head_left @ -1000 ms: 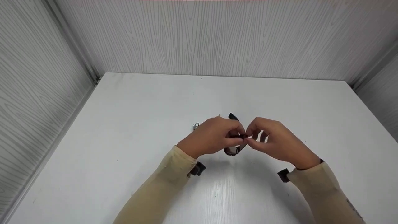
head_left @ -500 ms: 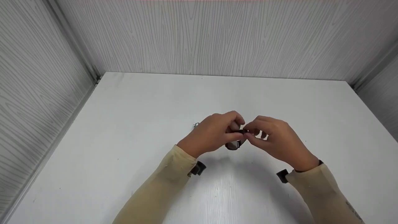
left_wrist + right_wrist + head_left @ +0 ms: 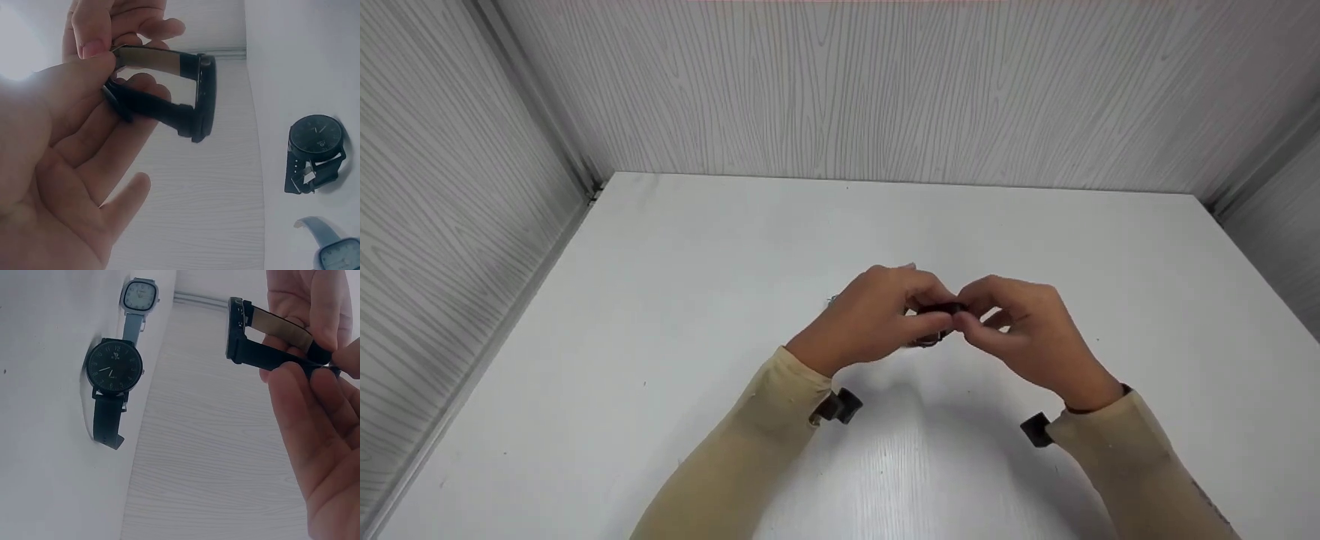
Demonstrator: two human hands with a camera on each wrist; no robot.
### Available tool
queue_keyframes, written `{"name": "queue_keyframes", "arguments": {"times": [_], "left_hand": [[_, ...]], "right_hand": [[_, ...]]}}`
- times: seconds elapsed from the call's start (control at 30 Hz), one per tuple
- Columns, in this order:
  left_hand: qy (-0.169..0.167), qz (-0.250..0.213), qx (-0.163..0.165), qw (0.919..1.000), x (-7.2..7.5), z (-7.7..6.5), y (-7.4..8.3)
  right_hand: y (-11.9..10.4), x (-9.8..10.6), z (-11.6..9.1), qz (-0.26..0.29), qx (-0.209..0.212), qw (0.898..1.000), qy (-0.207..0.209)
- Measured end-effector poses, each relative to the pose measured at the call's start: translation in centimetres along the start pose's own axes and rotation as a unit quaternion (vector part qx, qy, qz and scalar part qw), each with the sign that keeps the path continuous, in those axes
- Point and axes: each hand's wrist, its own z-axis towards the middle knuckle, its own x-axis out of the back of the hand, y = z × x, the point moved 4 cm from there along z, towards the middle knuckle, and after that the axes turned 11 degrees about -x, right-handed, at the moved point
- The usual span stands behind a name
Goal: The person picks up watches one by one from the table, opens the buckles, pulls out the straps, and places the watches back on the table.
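A wristwatch with a black strap (image 3: 941,308) is held up over the table between both hands. My left hand (image 3: 877,315) pinches the strap with thumb and fingers, and my right hand (image 3: 1016,322) pinches it where the fingertips of both hands meet. In the left wrist view the watch case (image 3: 206,98) hangs away from the fingers, seen edge-on. The strap makes a loop whose inner side (image 3: 281,328) is tan in the right wrist view. Fingers hide the meeting strap ends.
On the white table (image 3: 697,247) lie a round black watch (image 3: 114,367) and a pale blue watch (image 3: 140,296) with a squarish face. In the head view they are mostly hidden behind the left hand. Wood-grain panels (image 3: 840,90) enclose the table's back and sides.
The strap end that stood up behind the fingers has gone from sight. The watch case has shifted up toward the hands and shows less. Both hands have moved slightly away from the person.
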Motion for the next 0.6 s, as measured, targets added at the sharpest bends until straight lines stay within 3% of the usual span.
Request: {"name": "queue_keyframes", "arguments": {"times": [0.17, 0.33, 0.47, 0.6], "left_hand": [[0.007, -0.031, 0.017, 0.9994, 0.11, -0.09, -0.16], [0.009, -0.025, 0.019, 0.9995, -0.18, -0.01, -0.18], [0.009, 0.033, 0.008, 0.9994, -0.36, 0.08, -0.18], [0.002, 0.091, 0.002, 0.9959, -0.31, 0.04, -0.07]], "right_hand": [[0.16, -0.30, 0.10, 0.048, -0.003, 0.999, -0.005], [0.22, 0.07, 0.15, 0.022, -0.007, 1.000, 0.001], [0.10, 0.47, 0.18, -0.024, -0.014, 1.000, 0.006], [0.09, 0.41, 0.25, -0.042, -0.042, 0.998, -0.016]]}}
